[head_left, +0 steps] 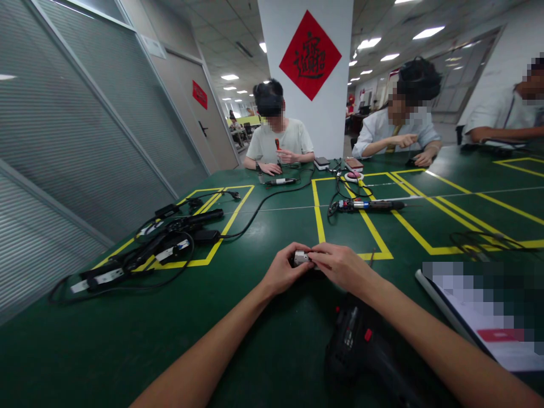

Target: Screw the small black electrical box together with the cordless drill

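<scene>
Just above the green tabletop, my left hand (284, 268) is closed round a small grey-white block-shaped part (301, 258) whose exact kind I cannot make out. My right hand (340, 263) meets it from the other side, its fingers pinched at the part's right end. Those fingers hide much of the part, and whether they hold something smaller does not show. Below my right forearm lies a black cordless drill (351, 334) with red buttons; its thin bit (373, 258) seems to stick out beyond my right hand.
Black electric screwdrivers with cables (170, 241) lie at the left. Another electric screwdriver (369, 205) lies ahead, with tangled cords. A laptop or tablet-like device (471, 317) sits at the right. Yellow tape (318, 209) marks the green table (263, 226). Several people sit across it.
</scene>
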A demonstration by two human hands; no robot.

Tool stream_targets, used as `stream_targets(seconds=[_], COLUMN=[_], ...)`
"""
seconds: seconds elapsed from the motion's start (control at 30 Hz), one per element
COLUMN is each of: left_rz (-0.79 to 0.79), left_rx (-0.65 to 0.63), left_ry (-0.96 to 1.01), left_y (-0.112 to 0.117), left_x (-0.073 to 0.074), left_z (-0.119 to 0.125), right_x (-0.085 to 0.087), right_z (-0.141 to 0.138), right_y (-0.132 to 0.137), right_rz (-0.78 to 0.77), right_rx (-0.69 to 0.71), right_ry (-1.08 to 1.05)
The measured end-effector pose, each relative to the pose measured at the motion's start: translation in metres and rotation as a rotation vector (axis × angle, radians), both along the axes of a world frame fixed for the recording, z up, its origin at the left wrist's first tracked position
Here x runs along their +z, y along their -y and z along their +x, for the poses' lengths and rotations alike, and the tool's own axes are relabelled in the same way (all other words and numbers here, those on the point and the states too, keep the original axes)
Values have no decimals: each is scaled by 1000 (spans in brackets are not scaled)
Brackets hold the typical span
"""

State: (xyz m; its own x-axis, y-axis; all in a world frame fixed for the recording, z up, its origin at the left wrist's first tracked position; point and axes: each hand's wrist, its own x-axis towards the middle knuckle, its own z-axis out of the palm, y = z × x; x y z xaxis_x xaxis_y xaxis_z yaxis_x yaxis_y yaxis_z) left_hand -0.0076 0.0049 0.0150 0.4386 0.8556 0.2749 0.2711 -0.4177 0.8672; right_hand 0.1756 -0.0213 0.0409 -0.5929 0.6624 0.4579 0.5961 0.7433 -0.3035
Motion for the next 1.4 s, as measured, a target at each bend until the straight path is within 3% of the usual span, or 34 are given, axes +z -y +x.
stream_targets(seconds=[0.5,0.67,0.8,0.93,1.17,1.4], left_rz=[-5,53,172,159,94,248], left_rx=[9,54,8,-16,52,11], left_ry=[-4,-37,-44,-16,2,-116], left_y=[3,9,14,17,23,18], left_x=[-1,-4,-4,-2,0,5], left_z=[0,2,8,12,16,18], right_x=[-1,0,-7,-13,-7,-6], right_z=[-1,-1,3,3,-3,-3], right_y=[2,2,-4,-9,-6,1], right_rz=[-64,-161,-296,-389,-393,-280], right_rx=[10,-26,-105,-130,-143,-178], right_ry=[-81,-270,-402,-445,-377,-278])
